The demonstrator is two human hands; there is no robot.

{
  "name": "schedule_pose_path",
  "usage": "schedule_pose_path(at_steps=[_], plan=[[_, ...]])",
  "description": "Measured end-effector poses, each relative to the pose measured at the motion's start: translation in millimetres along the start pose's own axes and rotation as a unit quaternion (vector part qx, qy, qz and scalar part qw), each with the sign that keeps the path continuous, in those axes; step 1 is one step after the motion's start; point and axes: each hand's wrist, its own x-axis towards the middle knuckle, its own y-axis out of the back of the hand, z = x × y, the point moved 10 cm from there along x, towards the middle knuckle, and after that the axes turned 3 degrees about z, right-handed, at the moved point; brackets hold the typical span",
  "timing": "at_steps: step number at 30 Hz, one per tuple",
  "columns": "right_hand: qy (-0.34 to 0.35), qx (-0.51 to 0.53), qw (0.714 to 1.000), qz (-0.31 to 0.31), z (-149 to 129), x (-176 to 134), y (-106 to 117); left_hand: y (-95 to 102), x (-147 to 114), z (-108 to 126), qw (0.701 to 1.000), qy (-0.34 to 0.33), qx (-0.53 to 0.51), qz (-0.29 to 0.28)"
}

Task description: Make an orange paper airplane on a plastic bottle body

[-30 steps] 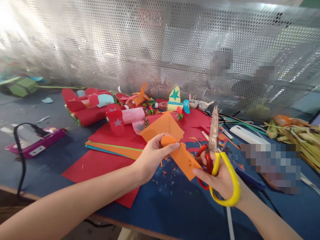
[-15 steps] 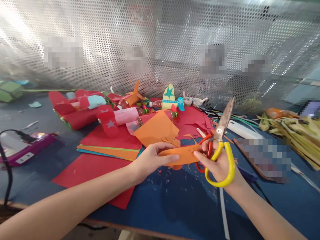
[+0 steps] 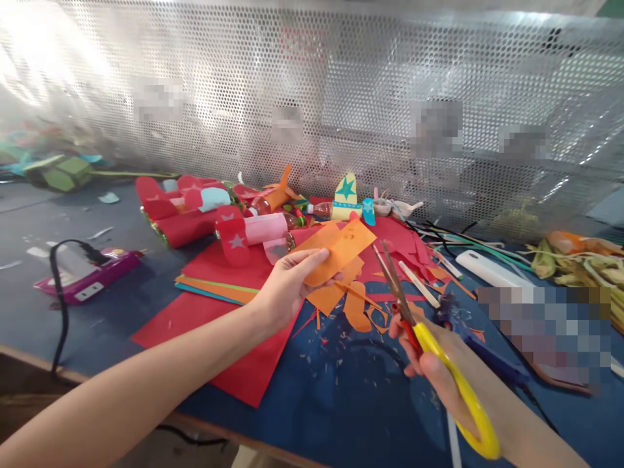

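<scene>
Between the thumb and fingers of my left hand (image 3: pixel 287 286) is a piece of orange paper (image 3: pixel 348 246), tilted up, with a rounded near end. My right hand (image 3: pixel 431 361) grips a pair of scissors (image 3: pixel 400 292) with red and yellow handles. Their blades point up toward the orange paper, slightly parted and not touching it. Under the paper, orange offcuts (image 3: pixel 358 305) lie in a loose heap, some with rounded ends. Red sheets (image 3: pixel 219 351) are spread beneath my left forearm.
Paper-covered bottle models (image 3: pixel 195 224) stand along the back before a perforated silver sheet (image 3: pixel 341 84). A purple power strip (image 3: pixel 104 276) with a black cable sits at left. On the right lie a blue glue gun (image 3: pixel 487 351), a white stick-like object (image 3: pixel 494 266) and dried husks (image 3: pixel 575 257).
My right hand has let go of the orange paper and moved down and right, turning the scissors upright in its grasp. My left hand has lifted the paper higher. The view has shifted slightly.
</scene>
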Motion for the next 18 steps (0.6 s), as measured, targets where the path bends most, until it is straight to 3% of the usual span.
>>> schedule_pose_path(at_steps=[3,7,12,18], plan=[[-0.033,0.012,0.998,-0.058,3,-2,-13,-1.7,-2,3,1.000,-0.013,0.015,-0.004],[-0.033,0.008,0.995,-0.090,-1,-1,-22,-8.6,-5,0,0.997,-0.036,0.061,-0.040],[-0.033,0.012,0.996,-0.087,-3,0,-20,-16.4,-8,-9,0.990,-0.034,0.111,-0.075],[-0.041,0.022,0.995,-0.083,-7,0,-17,-17.3,-10,-11,0.991,-0.031,0.105,-0.073]])
